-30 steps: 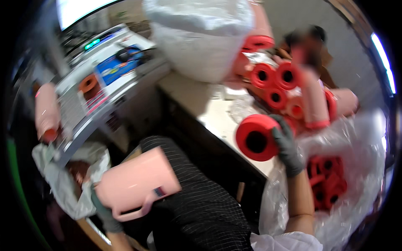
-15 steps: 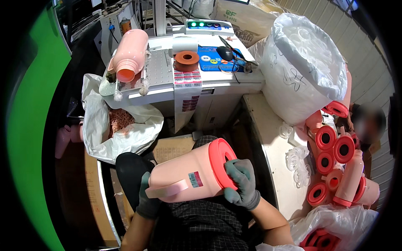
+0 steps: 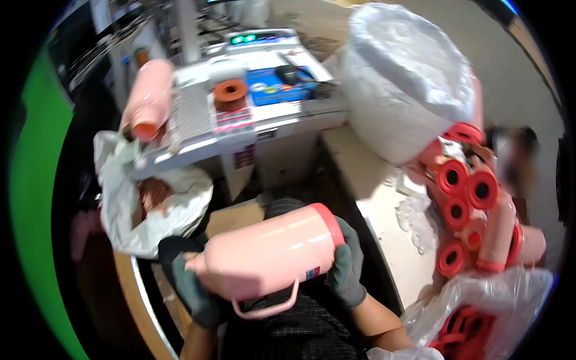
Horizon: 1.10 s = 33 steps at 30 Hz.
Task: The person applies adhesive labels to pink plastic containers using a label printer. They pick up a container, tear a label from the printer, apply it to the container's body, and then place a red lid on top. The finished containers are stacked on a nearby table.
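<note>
A pink thermos jug [image 3: 264, 255] lies on its side above my lap, its handle toward me and its red base ring at the right. My gloved left hand [image 3: 198, 294] is closed round the neck end. Wrapped against the red end is my gloved right hand [image 3: 348, 264]. A small printed sticker [image 3: 312, 273] shows on the jug near its handle. Another pink jug body [image 3: 153, 90] lies on the machine table, its open mouth facing me.
An orange-brown tape roll [image 3: 230, 95] and a label strip [image 3: 235, 123] are on the white machine [image 3: 276, 117]. A white bag [image 3: 390, 102] stands at the right beside several red rings and jug bodies [image 3: 498, 228]. A sack of pinkish bits [image 3: 114, 222] hangs open at left.
The jug has rolled in my hands: its handle now faces me, and the red end has turned away. My view has shifted, moving the surroundings leftward.
</note>
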Available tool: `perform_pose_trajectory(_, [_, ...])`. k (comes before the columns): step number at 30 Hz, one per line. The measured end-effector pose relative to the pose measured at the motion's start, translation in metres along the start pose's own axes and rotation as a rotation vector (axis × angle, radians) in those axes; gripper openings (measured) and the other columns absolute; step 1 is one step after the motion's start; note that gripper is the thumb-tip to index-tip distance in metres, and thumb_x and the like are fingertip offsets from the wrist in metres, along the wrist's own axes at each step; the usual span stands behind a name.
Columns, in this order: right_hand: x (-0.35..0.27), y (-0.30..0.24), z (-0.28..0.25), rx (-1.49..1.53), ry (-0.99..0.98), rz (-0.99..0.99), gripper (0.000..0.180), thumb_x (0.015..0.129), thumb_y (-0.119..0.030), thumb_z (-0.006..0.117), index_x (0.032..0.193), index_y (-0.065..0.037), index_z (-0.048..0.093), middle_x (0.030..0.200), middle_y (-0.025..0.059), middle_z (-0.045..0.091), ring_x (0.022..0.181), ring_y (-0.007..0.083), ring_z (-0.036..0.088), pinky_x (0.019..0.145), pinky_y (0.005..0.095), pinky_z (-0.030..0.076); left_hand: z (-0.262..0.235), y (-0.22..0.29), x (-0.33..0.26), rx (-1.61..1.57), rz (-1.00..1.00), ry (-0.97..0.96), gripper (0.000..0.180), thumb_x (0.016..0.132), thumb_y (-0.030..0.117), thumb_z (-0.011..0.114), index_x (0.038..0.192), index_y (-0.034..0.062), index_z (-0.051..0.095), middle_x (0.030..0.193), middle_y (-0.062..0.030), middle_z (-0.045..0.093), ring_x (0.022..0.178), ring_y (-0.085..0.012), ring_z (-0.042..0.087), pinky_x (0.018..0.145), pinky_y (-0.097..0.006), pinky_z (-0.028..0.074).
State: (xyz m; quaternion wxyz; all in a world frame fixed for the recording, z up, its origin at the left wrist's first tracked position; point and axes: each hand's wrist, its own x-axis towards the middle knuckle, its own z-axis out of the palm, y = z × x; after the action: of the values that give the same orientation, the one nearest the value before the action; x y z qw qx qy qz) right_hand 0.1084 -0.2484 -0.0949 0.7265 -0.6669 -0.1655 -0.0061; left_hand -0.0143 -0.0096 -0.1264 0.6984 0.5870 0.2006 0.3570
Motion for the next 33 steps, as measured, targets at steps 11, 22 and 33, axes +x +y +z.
perform_pose_trajectory(11, [0.055,-0.112,-0.199,0.272,0.846,-0.557,0.057,0.115,-0.046,0.037,0.154,-0.005,0.046,0.152,0.0088,0.054,0.141,0.0227,0.050,0.120,0.0408,0.040,0.053,0.019,0.017,0.234,0.326,-0.452,0.078,0.091,0.022,0.069,0.156,-0.0031,0.035,0.150,-0.0171,0.042,0.128,-0.0249,0.049,0.114,-0.041,0.039])
perform_pose_trajectory(22, [0.215,-0.097,-0.428,-1.919,0.985,-0.256,0.063,0.088,-0.040,0.078,0.129,0.004,0.058,0.123,0.0226,0.065,0.112,0.0353,0.063,0.099,0.0427,0.052,0.004,-0.011,0.008,0.737,0.388,-0.573,0.063,0.086,0.010,0.078,0.140,0.0018,0.048,0.117,-0.0132,0.054,0.099,-0.0238,0.057,0.087,-0.039,0.051])
perform_pose_trajectory(33, [0.086,-0.015,0.030,-0.374,-0.553,-0.370,0.023,0.092,-0.002,0.058,0.109,-0.003,0.073,0.120,0.0172,0.072,0.109,0.0306,0.065,0.100,0.0448,0.051,-0.126,-0.050,0.064,0.802,0.162,0.237,0.041,0.089,0.012,0.075,0.122,-0.0050,0.059,0.113,-0.0168,0.061,0.104,-0.0308,0.061,0.095,-0.039,0.050])
